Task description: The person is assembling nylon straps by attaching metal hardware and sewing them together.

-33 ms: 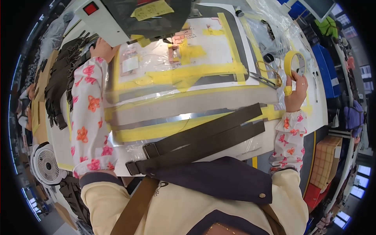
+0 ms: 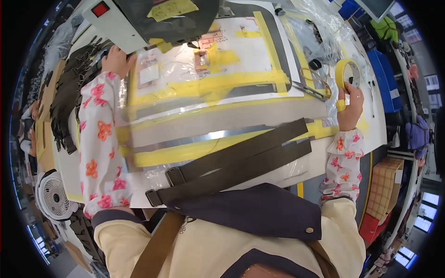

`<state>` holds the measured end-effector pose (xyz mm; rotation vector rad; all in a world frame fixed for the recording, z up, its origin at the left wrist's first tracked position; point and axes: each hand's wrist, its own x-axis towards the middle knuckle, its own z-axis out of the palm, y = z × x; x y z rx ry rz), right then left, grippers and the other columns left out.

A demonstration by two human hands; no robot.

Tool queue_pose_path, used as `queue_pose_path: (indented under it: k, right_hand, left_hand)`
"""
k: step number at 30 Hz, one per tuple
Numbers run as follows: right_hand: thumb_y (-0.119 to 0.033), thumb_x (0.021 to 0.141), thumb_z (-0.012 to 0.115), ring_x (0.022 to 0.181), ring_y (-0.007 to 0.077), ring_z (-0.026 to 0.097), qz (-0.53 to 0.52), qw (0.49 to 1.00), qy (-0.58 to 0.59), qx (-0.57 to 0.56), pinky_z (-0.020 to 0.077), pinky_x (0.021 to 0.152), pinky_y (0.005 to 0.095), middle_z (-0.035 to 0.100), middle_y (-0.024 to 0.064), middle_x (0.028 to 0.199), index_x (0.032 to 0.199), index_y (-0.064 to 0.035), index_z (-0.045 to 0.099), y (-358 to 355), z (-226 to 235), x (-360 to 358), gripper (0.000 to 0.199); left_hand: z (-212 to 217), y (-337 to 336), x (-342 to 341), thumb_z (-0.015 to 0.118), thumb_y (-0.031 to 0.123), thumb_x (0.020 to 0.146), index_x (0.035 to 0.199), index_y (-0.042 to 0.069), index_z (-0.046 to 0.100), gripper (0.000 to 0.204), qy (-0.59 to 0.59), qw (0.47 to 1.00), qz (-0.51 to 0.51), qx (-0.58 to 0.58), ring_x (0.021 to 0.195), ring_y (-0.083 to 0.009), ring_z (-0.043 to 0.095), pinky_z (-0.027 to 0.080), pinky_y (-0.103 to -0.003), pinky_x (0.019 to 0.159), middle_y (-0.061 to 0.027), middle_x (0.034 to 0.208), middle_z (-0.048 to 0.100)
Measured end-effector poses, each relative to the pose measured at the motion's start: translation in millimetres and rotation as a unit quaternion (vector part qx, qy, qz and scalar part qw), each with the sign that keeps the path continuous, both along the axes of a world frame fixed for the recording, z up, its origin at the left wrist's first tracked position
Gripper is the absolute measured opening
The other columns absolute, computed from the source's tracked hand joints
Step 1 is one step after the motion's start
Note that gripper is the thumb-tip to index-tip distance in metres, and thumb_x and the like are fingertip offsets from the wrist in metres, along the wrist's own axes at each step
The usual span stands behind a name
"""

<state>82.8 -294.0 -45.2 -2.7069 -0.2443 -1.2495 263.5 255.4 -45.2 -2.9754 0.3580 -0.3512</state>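
My right hand (image 2: 351, 105) grips a roll of yellow tape (image 2: 340, 76) at the table's right side, fingers closed on its lower edge. A bit of yellow (image 2: 341, 105) shows at that hand's inner side. At the far left, my left hand (image 2: 118, 61) rests low beside the sewing-type machine head (image 2: 171, 23), thumb and fingers apart, next to a pile of dark straps (image 2: 69, 104). Between my hands lies a flat template sheet (image 2: 252, 46) edged with yellow tape. Two dark webbing straps with buckles (image 2: 241, 160) lie across the near table edge.
Tweezers or small scissors (image 2: 309, 91), a coil of brown cord (image 2: 320, 79) and clear plastic film (image 2: 324, 28) lie near the tape roll. A white fan (image 2: 55, 195) stands at the left. Blue bins (image 2: 387, 83) line the right. Another person's arm (image 2: 28, 139) shows far left.
The whole view has shifted slightly. My left hand's thumb and fingers look a little more spread. My right hand keeps its hold on the tape roll.
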Motion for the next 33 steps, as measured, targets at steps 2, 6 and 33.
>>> queue_pose_path:
  k: [2,6,33]
  right_hand:
    - [-0.004,0.077,0.061,0.079,0.0251,0.058,-0.005,0.998,0.051,-0.043,0.0406,0.083,0.0382,0.061,0.0097,0.082,0.094,-0.0036,0.057,-20.4,1.1,-10.8,0.017]
    - [-0.004,0.078,0.060,0.078,0.0298,0.057,-0.015,0.988,0.152,0.003,0.0438,0.071,0.0345,0.061,0.0134,0.085,0.097,-0.0019,0.058,-51.1,-10.2,-31.8,0.020]
    - [-0.007,0.065,0.070,0.085,0.0288,0.049,0.296,0.843,0.448,0.023,0.0402,0.075,0.0342,0.052,0.0104,0.091,0.091,-0.0036,0.054,90.1,20.1,-48.7,0.030]
  left_hand:
    - [19.1,-7.8,-41.8,0.054,0.024,0.082,0.121,0.009,0.046,0.042,0.039,0.989,-0.129,-0.066,0.106,-0.0348,0.048,0.041,-0.039,0.088,-0.0141,0.122,0.046]
    - [32.7,-67.5,-134.9,0.057,0.012,0.080,0.118,0.002,0.047,0.040,0.076,0.957,-0.235,-0.153,0.107,-0.0347,0.047,0.039,-0.038,0.090,-0.0188,0.122,0.045]
    - [31.7,-108.4,-266.0,0.068,0.005,0.064,0.094,0.003,0.058,0.032,0.269,0.898,-0.055,-0.344,0.080,-0.0290,0.054,0.044,-0.035,0.070,-0.0117,0.083,0.053]
